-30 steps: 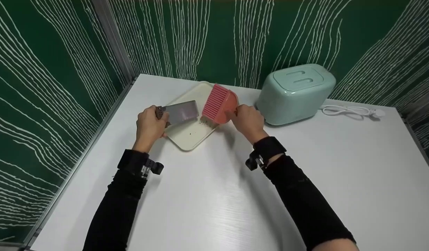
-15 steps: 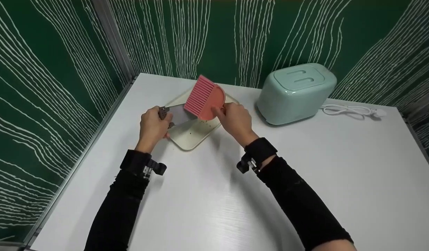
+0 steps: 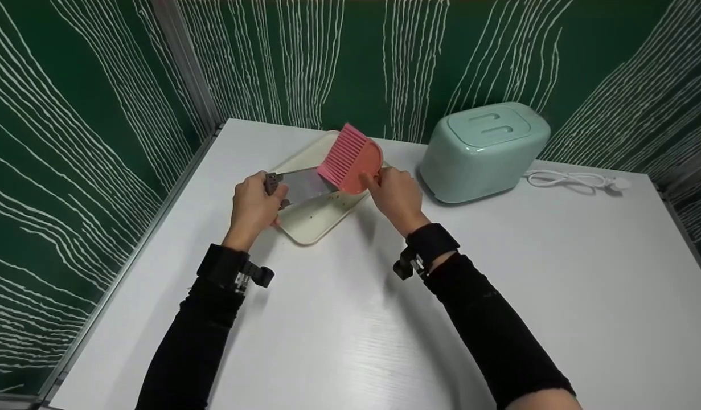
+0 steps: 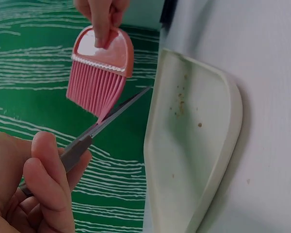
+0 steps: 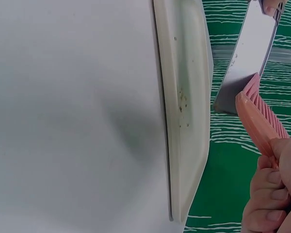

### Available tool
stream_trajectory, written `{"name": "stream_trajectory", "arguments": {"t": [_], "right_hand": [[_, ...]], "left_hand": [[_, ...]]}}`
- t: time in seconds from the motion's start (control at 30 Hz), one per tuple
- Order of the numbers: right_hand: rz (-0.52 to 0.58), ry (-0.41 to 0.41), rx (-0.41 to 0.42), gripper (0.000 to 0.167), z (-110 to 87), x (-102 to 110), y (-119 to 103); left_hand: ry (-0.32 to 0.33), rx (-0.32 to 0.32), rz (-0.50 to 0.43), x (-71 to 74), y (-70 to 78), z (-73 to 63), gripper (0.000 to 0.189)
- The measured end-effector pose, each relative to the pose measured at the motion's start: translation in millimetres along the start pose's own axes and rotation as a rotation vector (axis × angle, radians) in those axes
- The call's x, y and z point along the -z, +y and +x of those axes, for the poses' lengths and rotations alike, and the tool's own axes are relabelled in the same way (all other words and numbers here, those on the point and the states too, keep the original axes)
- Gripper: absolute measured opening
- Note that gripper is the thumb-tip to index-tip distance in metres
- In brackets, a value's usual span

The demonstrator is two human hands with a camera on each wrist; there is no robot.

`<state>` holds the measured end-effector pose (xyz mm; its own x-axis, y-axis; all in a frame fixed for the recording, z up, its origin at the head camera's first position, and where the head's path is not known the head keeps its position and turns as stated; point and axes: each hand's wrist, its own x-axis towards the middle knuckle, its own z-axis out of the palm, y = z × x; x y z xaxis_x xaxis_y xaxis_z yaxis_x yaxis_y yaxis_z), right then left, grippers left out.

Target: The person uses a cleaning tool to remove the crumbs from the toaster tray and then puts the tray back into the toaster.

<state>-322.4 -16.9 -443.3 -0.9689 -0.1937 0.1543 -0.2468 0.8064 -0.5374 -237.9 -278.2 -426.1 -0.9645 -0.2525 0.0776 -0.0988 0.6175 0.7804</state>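
My left hand (image 3: 256,205) grips the dark end of a flat metal crumb tray (image 3: 307,185), holding it tilted above a cream serving tray (image 3: 304,228). In my right hand (image 3: 398,196) a pink brush (image 3: 353,162) is pinched by its rounded orange-pink handle. Its bristles (image 4: 94,90) bend against the metal in the left wrist view. A few specks show on the metal surface in the right wrist view. Small brown crumbs (image 4: 181,104) lie in the cream tray below. Part of the metal is hidden behind the brush in the head view.
A mint-green toaster (image 3: 484,154) stands at the back right of the white table (image 3: 350,324). Its white cord (image 3: 566,177) lies coiled beside it, with the plug at the end. A green wall with white lines rises behind.
The brush swept left over the metal crumb tray, then came partway back right. My left hand shifted slightly right, still holding the crumb tray.
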Motion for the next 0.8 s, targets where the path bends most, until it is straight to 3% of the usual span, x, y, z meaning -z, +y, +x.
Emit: {"name": "stream_trajectory", "arguments": {"t": [0.4, 0.8], "right_hand": [[-0.057, -0.035, -0.083, 0.048, 3.9, 3.3, 10.2], [-0.137, 0.005, -0.038, 0.050, -2.5, 2.2, 14.1]], "left_hand": [[0.066, -0.131, 0.131, 1.5, 7.6, -6.9, 0.022], [0.109, -0.168, 0.204, 2.0, 5.7, -6.6, 0.028]]}}
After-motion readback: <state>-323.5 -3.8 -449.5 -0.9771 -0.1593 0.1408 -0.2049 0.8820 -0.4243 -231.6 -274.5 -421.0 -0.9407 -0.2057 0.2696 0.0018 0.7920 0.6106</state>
